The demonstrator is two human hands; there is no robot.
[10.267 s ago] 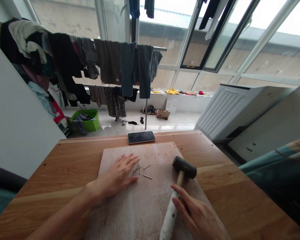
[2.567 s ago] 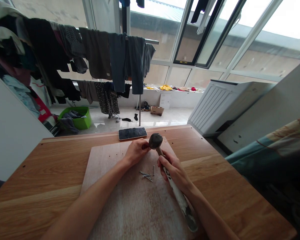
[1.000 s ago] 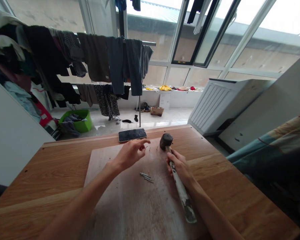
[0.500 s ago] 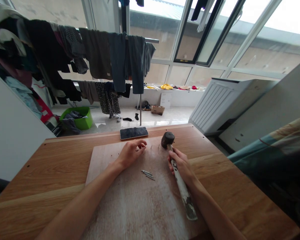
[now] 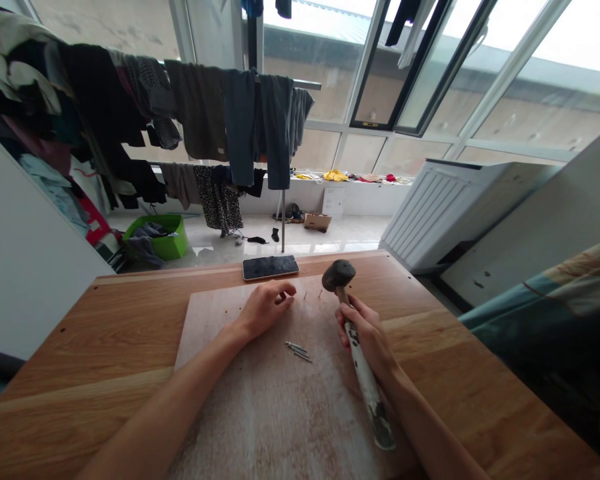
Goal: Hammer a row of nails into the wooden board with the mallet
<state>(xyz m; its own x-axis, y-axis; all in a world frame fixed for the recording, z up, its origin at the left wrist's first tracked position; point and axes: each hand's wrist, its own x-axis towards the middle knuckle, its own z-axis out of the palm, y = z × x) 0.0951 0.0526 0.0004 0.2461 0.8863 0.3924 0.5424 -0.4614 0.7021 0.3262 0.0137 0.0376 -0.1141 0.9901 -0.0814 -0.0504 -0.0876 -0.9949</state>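
My right hand [image 5: 364, 327] is wrapped around the worn, paint-flaked handle of a hammer [image 5: 363, 363]. Its dark head [image 5: 339, 275] is raised over the far part of a pale wooden board [image 5: 260, 413]. Two thin nails, a left one [image 5: 305, 295] and a right one [image 5: 321, 293], stand upright in the board, left of the hammer head. Close to them, my left hand [image 5: 267, 307] rests on the board, fingers curled and thumb near the fingertips. Anything pinched there is too small to make out. Several loose nails [image 5: 299, 351] lie in a small pile between my forearms.
The board lies on a wooden table [image 5: 115, 333]. A phone [image 5: 271, 267] is near the table's far edge. Beyond are a green basket [image 5: 173, 241] with clothes, a rack of hanging laundry [image 5: 275, 127], a small cardboard box [image 5: 317, 222] and a white appliance [image 5: 425, 207].
The hammer head has tilted and swung slightly, with my right hand still around the handle. My left hand stays by the standing nails. The whole view has shifted a little.
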